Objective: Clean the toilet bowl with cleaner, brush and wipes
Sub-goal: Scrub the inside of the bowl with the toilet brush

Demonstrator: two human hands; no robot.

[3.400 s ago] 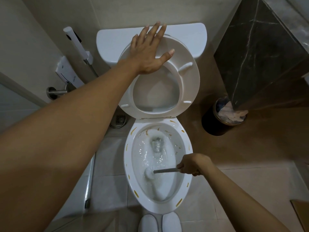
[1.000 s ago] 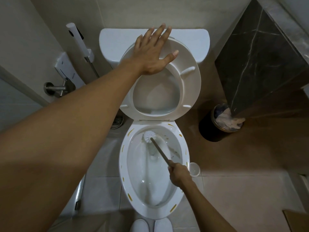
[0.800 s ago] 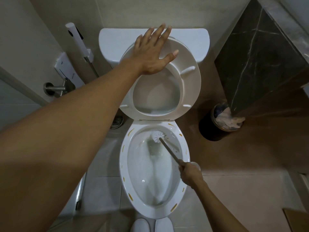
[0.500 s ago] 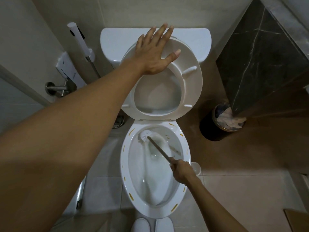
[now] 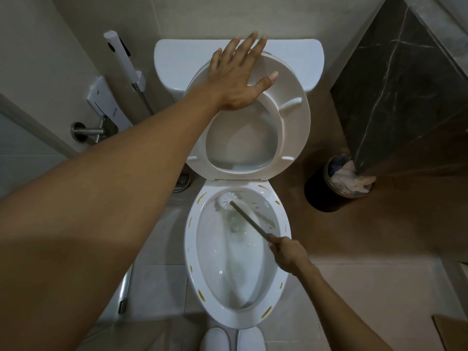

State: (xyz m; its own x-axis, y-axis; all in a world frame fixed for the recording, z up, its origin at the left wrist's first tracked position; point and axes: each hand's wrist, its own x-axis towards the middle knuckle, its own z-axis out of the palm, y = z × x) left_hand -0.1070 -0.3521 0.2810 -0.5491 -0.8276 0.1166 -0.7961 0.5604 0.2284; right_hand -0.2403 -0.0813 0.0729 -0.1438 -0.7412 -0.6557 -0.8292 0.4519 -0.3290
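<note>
Gripping brush [image 5: 229,200] – white head, grey handle; right hand [image 5: 287,254].

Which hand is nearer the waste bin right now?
Right. The right hand grips the brush handle at the bowl's right rim, nearer the waste bin; the left hand presses the raised seat, farther off.

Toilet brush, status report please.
Left hand flat on raised seat. Right hand grips toilet brush, head at bowl's back wall. Nothing blocking.
</note>
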